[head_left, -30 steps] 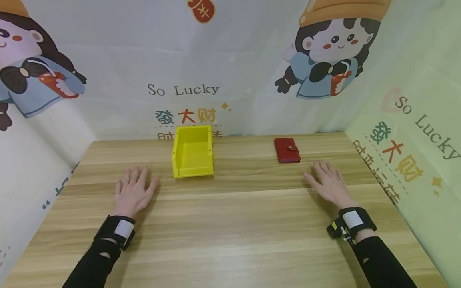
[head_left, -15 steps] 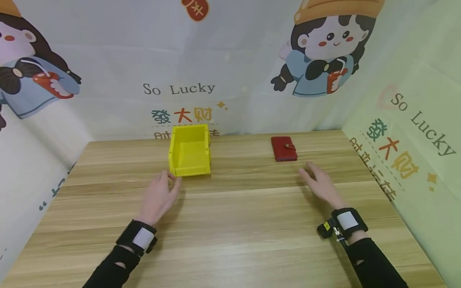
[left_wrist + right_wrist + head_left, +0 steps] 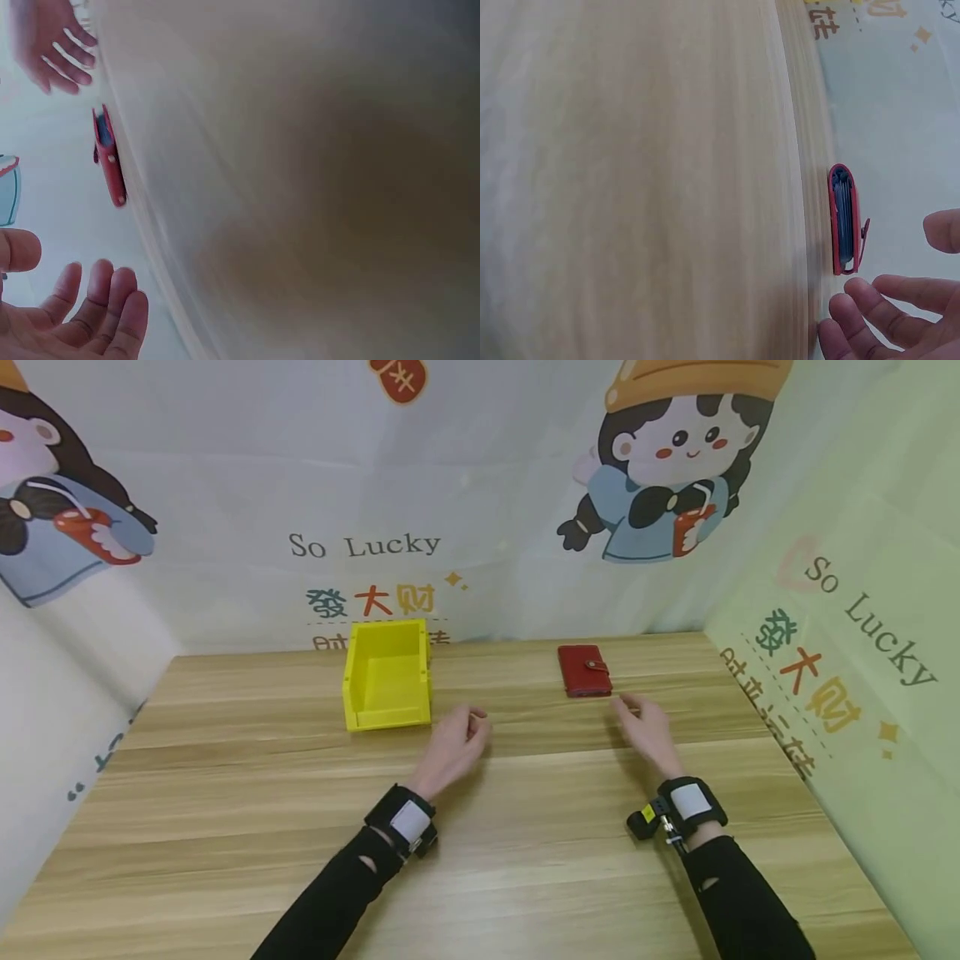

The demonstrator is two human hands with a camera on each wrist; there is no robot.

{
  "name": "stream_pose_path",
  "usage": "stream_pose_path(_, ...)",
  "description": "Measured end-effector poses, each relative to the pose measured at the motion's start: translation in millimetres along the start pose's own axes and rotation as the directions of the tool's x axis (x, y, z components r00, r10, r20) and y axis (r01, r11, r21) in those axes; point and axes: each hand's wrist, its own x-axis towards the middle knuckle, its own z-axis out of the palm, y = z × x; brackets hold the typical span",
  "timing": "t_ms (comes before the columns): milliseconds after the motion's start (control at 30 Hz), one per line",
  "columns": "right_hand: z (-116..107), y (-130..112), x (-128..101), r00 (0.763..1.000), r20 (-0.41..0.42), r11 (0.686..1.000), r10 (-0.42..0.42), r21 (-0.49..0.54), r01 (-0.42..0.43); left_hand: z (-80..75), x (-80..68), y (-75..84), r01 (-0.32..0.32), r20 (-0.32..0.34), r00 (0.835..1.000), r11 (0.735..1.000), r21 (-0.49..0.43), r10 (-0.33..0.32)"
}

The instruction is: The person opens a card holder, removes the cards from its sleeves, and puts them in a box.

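A small red card wallet [image 3: 585, 671] with a snap strap lies on the wooden table toward the back right. In the right wrist view the wallet [image 3: 845, 220] shows its edge, with a stack of sleeves between the covers. My right hand [image 3: 645, 731] is just in front of the wallet's near right corner, fingers loosely bent and holding nothing. Between the wallet and a yellow bin [image 3: 388, 677], my left hand [image 3: 452, 749] hovers over the table with relaxed fingers and an empty palm. The left wrist view also shows the wallet [image 3: 110, 157] beyond the left fingers.
The yellow bin sits at the back left, its low side facing me. A printed cloth [image 3: 510, 527] rises behind the wooden table [image 3: 525, 860] and along both sides. Each wrist wears a black strap with a camera.
My left hand has lifted from the table's left side and swept right, past the front of the bin. My right hand has shifted left toward the wallet, its fingers bending.
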Motion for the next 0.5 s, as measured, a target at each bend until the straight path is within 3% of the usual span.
stream_pose_path(233, 6, 0, 9, 0.999, -0.02, 1.0, 0.029, 0.001, -0.029, 29.8, 20.7, 14.8, 0.005, 0.105, 0.995, 0.996, -0.087, 0.004)
stream_pose_path(500, 6, 0, 20, 0.998, -0.017, 0.998, 0.056, 0.024, -0.056, 53.8, 43.8, 22.3, -0.025, 0.217, 0.975, 0.991, -0.133, 0.053)
